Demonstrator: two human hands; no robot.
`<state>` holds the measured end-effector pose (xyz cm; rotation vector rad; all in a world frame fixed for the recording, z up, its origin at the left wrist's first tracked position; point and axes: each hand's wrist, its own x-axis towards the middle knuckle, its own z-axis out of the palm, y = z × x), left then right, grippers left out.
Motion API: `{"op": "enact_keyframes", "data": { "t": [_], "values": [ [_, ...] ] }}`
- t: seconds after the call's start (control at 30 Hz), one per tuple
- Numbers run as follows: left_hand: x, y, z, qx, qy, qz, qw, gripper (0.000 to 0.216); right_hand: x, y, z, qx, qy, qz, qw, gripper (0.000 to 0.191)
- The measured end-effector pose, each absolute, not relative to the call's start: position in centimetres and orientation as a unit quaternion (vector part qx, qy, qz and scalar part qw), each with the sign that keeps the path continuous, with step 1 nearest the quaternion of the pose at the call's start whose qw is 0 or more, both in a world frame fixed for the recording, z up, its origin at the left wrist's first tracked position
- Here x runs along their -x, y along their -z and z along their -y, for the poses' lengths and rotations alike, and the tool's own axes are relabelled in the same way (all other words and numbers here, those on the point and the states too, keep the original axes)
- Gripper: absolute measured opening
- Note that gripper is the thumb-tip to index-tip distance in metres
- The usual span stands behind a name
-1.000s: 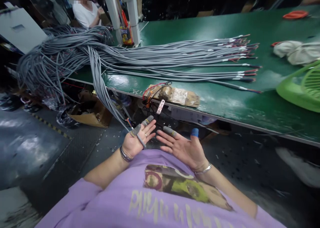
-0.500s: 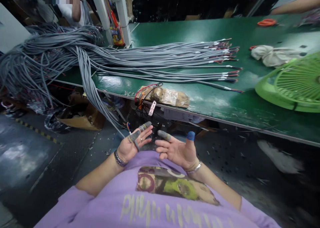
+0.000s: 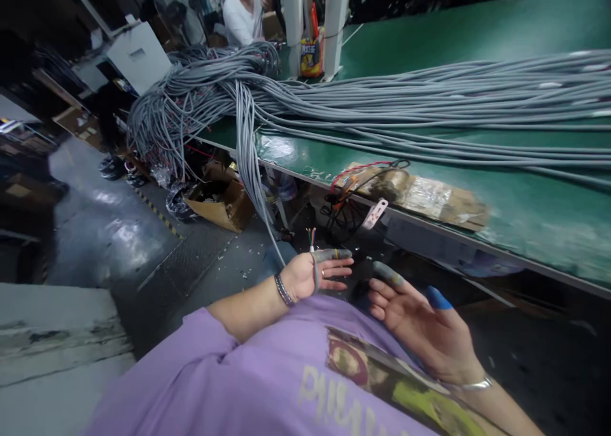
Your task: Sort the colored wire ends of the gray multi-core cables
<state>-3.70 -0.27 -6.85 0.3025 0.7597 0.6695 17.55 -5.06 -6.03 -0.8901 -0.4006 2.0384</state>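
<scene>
My left hand [image 3: 312, 274] is turned palm up, its fingers stretched out and the thumb lying along them. A grey cable [image 3: 316, 277] crosses its palm and is held in the crook of the thumb. From the cable's end, several coloured wires [image 3: 311, 237] stick up. My right hand [image 3: 415, 315] is held palm up in front of my shirt, fingers loosely curled and apart, with nothing in it. Grey and blue covers sit on some fingertips. A hanging bundle of grey cables [image 3: 251, 149] drops over the bench edge towards my left hand.
Many grey cables [image 3: 382, 98] lie along the green bench [image 3: 286, 153], heaped at its left end. A taped board [image 3: 424, 194] with wires lies at the front edge. Below stands a cardboard box [image 3: 224, 210]. Another person [image 3: 241, 19] is behind the white posts [image 3: 337, 25].
My view has swung left, so the green fan and the cable ends have left the picture. Both hands appear further right, and my right hand's fingers have curled a little.
</scene>
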Motion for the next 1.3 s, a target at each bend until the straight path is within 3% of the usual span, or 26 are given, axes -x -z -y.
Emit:
{"op": "enact_keyframes", "data": {
  "t": [0.27,0.5,0.7,1.07,1.3],
  "values": [
    [2.9,5.1,0.8,-0.182,-0.298,-0.425,0.835,0.022,-16.6,4.3,4.9,0.415,-0.756,0.25,0.439,0.032],
    [1.6,4.3,2.4,-0.364,-0.312,-0.54,0.692,0.021,-14.0,0.6,1.6,0.454,-0.664,0.456,0.381,0.041],
    [1.6,4.4,3.3,-0.436,-0.343,-0.546,0.628,0.029,-11.9,3.3,1.2,0.482,-0.609,0.504,0.377,0.039],
    [2.2,6.1,-0.2,-0.486,-0.257,-0.514,0.658,0.043,-13.0,6.6,-0.7,0.468,-0.649,0.443,0.405,0.048],
    [3.2,7.8,-2.2,-0.539,-0.156,-0.468,0.683,0.032,-12.3,8.1,-2.1,0.497,-0.622,0.465,0.387,0.044]
  ]
}}
